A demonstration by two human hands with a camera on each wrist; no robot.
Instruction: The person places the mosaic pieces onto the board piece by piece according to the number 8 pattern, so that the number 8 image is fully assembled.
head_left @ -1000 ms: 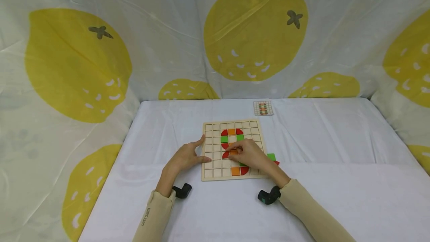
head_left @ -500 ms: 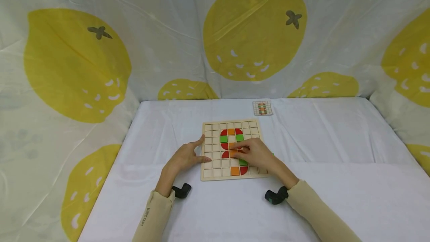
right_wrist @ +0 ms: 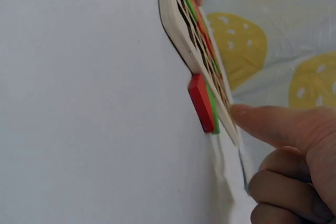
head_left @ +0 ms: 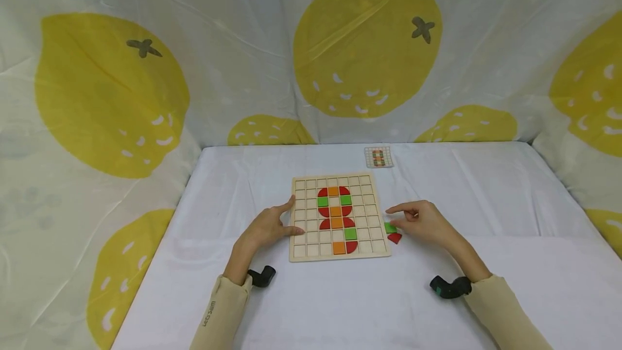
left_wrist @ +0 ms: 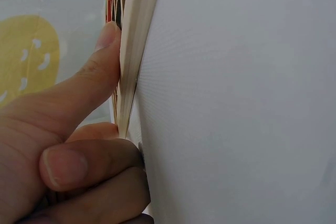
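Observation:
A square wooden grid board [head_left: 368, 221] lies on the white cloth, bearing red quarter-rounds, orange squares and green squares in its middle columns. My left hand [head_left: 264, 226] holds its left edge. The thumb [left_wrist: 97, 72] rests on the top face, the index finger touches the edge, and the other fingers are curled. Beyond the board's right edge lie a loose green square [head_left: 391, 227] and a red quarter-round [head_left: 394, 238]. Over the green square is my right hand [head_left: 423, 223], thumb and index finger apart; the thumb tip overlaps the square, and contact is unclear.
Behind the board lies a small pattern card [head_left: 379, 157] printed with a similar figure on a grid. A fabric backdrop with yellow lemons [head_left: 367, 45] rises along the table's back and sides. Black camera mounts [head_left: 451, 287] sit at both wrists.
My right hand has moved right, off the board to the loose pieces. A red quarter-round now shows right of the lower middle orange square. The left hand has stayed in place.

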